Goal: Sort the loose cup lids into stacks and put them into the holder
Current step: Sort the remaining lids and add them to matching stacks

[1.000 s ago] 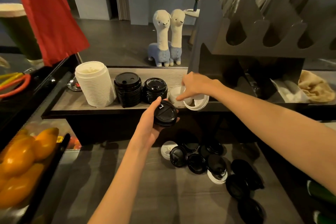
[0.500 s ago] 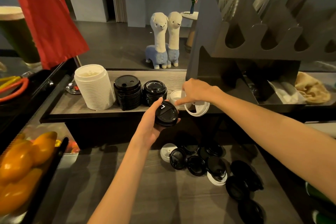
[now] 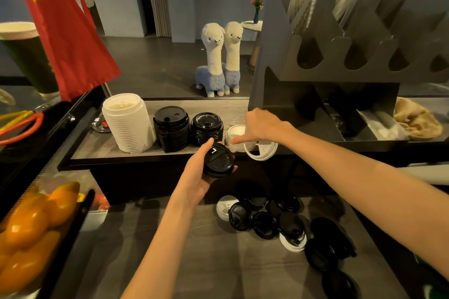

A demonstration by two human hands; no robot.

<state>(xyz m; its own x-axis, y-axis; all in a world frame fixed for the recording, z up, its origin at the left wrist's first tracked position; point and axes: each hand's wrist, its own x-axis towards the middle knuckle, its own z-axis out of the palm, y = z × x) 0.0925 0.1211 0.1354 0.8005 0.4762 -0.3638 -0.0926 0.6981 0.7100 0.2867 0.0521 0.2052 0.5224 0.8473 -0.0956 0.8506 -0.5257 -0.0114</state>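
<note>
My left hand (image 3: 196, 172) grips a small stack of black lids (image 3: 217, 160) just in front of the shelf edge. My right hand (image 3: 263, 126) holds a white lid (image 3: 261, 151) tilted at the shelf's front edge, its index finger pointing at a short stack of white lids (image 3: 234, 134). On the shelf (image 3: 97, 145) stand a tall white lid stack (image 3: 127, 122) and two black lid stacks (image 3: 172, 128) (image 3: 207, 127). Several loose black lids (image 3: 291, 224) and two white ones (image 3: 223, 206) (image 3: 290, 245) lie on the lower counter.
A dark slotted rack (image 3: 340, 65) rises at the right above a tray with a beige cloth (image 3: 416, 119). A red flag (image 3: 63, 26) and a green cup (image 3: 26, 55) stand at left. Oranges (image 3: 29, 230) fill a bin at lower left. Two plush alpacas (image 3: 221, 58) are behind the shelf.
Both hands have stayed nearly in place; the white lid in my right hand has tipped and shifted slightly over the shelf's edge. The view has drifted a little.
</note>
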